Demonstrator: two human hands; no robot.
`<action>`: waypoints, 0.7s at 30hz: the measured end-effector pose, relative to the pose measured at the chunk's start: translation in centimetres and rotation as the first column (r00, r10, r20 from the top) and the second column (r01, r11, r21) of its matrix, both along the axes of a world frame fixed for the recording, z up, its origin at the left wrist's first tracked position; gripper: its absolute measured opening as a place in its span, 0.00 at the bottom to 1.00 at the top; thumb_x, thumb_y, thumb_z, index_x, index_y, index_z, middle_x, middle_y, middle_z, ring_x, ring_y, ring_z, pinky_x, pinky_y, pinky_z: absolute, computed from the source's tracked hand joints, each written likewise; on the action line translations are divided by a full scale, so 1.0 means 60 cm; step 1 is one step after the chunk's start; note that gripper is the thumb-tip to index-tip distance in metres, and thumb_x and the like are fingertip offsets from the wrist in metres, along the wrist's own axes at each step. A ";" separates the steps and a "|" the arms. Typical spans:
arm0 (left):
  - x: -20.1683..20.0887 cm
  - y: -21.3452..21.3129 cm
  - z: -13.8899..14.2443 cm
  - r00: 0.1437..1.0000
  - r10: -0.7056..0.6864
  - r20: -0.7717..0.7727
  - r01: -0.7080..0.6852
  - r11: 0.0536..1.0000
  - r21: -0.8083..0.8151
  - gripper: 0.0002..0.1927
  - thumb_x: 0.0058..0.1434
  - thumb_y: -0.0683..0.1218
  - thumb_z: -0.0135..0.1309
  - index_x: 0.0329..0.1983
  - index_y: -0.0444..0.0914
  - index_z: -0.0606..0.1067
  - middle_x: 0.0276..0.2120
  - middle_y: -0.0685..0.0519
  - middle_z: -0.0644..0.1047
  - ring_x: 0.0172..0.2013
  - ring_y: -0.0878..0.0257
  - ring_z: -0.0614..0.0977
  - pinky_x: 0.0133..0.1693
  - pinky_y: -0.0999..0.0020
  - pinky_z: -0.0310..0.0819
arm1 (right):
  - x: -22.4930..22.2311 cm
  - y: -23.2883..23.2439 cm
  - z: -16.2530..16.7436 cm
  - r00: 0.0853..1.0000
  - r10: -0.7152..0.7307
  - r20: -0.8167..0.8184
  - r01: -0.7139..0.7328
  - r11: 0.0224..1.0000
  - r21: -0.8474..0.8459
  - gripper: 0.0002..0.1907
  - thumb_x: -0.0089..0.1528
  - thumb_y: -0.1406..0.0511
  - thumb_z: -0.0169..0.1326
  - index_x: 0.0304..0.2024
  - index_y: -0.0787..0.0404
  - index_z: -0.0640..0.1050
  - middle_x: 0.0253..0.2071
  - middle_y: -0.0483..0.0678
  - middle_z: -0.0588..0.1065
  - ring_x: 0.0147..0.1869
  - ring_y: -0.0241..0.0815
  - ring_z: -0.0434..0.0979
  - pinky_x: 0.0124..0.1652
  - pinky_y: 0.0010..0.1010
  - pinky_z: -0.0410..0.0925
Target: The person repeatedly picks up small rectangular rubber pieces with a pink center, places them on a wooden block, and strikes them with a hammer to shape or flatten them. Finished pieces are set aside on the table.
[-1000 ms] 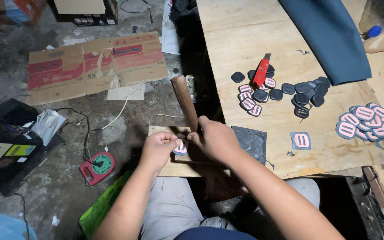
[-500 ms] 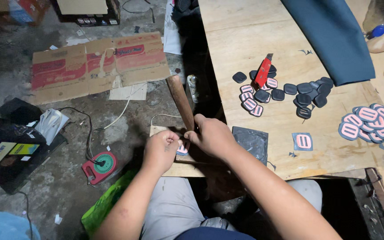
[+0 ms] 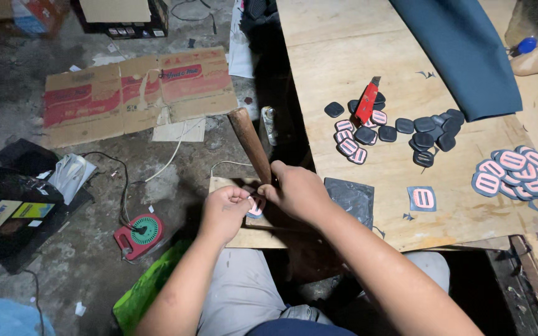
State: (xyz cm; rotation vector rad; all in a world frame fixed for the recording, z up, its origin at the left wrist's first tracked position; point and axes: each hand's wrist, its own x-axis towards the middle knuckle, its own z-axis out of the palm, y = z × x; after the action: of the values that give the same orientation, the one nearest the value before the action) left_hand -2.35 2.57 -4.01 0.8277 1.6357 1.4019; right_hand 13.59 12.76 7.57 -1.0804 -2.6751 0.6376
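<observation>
**benchrat:** Looking at how the right hand point(image 3: 297, 193) is wrapped shut around the wooden handle point(image 3: 250, 144), gripping down near the bottom end so the handle is slanting away toward 11 o'clock. The working end is sitting under the fist, so I can't tell what kind of tool head it's got. The left hand point(image 3: 226, 210) is pinching a small pink-and-dark patch point(image 3: 256, 206) with curled fingers, pressing it flat on the small wooden block point(image 3: 228, 186). I'd guess that's to keep the piece from sliding while the tool is bearing on it.

**scrapbin:** Makes sense. The block is jutting out at 9 o'clock from the plywood table point(image 3: 375, 168), right over the lap, so everything is staying close to the body. Finished-looking pieces are sitting sorted: dark ones with a red utility knife point(image 3: 367, 102) at 1 o'clock, a pink-ringed pile point(image 3: 521, 177) at 3 o'clock. A dark sheet point(image 3: 351, 198) with a cutout is lying just beside the right wrist.

**benchrat:** Compared with a second ago, the handle is showing much longer and swinging further up. Earlier it was lower and mostly hidden behind the hands. Both hands are barely shifting on the block.
</observation>
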 end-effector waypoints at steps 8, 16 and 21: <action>0.010 -0.015 0.012 0.975 0.063 -0.212 -0.077 0.995 -0.060 0.05 0.55 0.39 0.59 0.34 0.32 0.80 0.28 0.52 0.83 0.28 0.68 0.81 0.34 0.72 0.77 | 0.036 -0.001 0.008 0.985 0.162 -0.064 -0.154 0.981 0.122 0.18 0.59 0.56 0.61 0.40 0.60 0.71 0.32 0.56 0.78 0.37 0.64 0.78 0.33 0.52 0.69; 0.019 -0.015 0.049 0.939 0.028 -0.342 -0.067 0.993 -0.101 0.07 0.54 0.40 0.59 0.35 0.34 0.80 0.28 0.49 0.83 0.29 0.62 0.84 0.35 0.66 0.78 | 0.009 0.004 -0.004 0.993 0.081 -0.090 -0.077 0.996 0.045 0.18 0.59 0.55 0.61 0.39 0.59 0.71 0.31 0.57 0.77 0.38 0.64 0.78 0.35 0.53 0.69; 0.024 -0.023 0.061 0.949 0.050 -0.312 -0.080 0.993 -0.083 0.06 0.55 0.40 0.59 0.35 0.34 0.80 0.28 0.50 0.84 0.29 0.65 0.85 0.34 0.69 0.78 | 0.024 0.028 -0.001 0.976 0.216 -0.039 -0.214 0.975 0.055 0.20 0.59 0.54 0.62 0.39 0.60 0.71 0.31 0.59 0.77 0.39 0.66 0.77 0.35 0.54 0.69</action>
State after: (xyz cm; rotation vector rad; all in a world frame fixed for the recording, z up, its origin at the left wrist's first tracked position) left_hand -0.91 1.22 -0.35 0.9839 1.9679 1.2747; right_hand 15.02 14.43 7.49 -0.7603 -2.7752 0.6180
